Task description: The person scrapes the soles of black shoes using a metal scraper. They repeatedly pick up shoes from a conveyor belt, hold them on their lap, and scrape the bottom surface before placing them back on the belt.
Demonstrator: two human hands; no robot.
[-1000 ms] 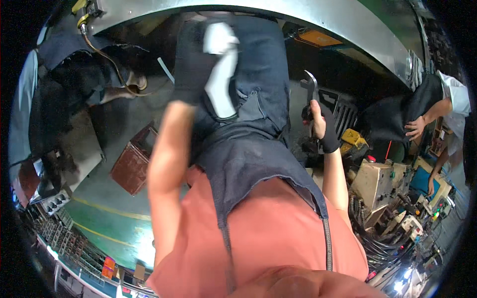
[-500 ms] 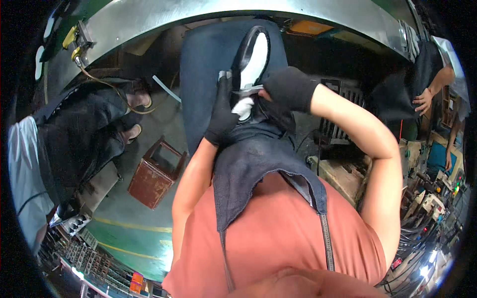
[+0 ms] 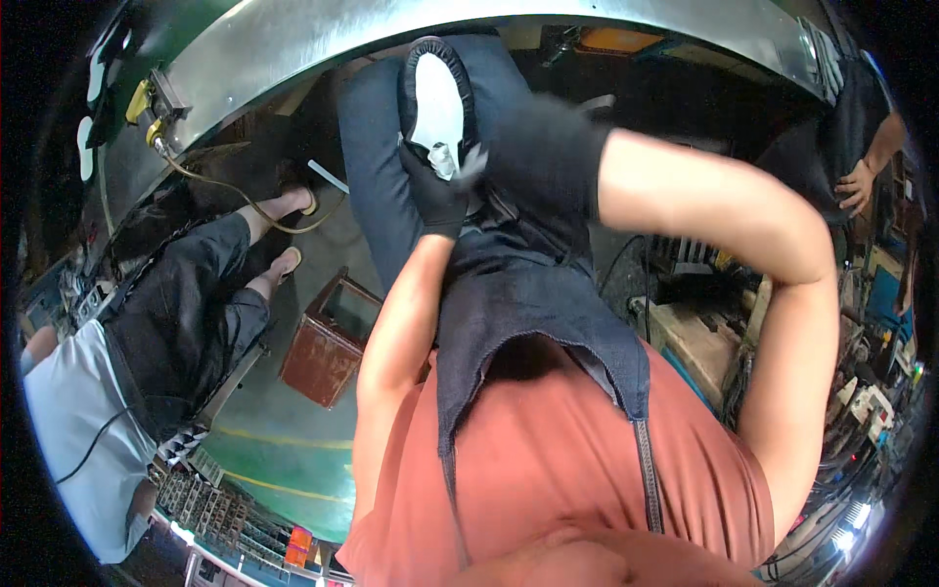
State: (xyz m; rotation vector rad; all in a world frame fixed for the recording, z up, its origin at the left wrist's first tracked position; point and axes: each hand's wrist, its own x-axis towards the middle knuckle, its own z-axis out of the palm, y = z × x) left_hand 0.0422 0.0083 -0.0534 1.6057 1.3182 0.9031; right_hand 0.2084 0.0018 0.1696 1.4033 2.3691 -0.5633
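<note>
A black shoe with a white underside (image 3: 437, 98) is lying sole up on the seated person's dark-clothed lap (image 3: 377, 196), its toe end pointing away toward a long metal bench (image 3: 411, 22). The left hand (image 3: 435, 196), in a black glove that is leaving the fingertips bare, is curling around the near end of the shoe and holding it firmly. The right hand (image 3: 548, 157) is hovering close beside that same end, showing only as a dark blur, so I'm not able to tell how far it is closing or what it is gripping (a greyish tip (image 3: 474, 166) is poking out toward the shoe, too smeared for me to name). The right elbow is bending well out to the side.

Over on the left, a co-worker in a pale shirt (image 3: 83, 421) is standing in sandals, and a yellow tool (image 3: 144, 103) is resting on the bench, its thin hose (image 3: 240, 196) drooping below. A reddish-brown box (image 3: 328, 342) is sitting on the green floor (image 3: 293, 470) between the two people. On the far right, another co-worker's bare hand (image 3: 858, 186) is resting against dark cloth (image 3: 802, 176).
</note>
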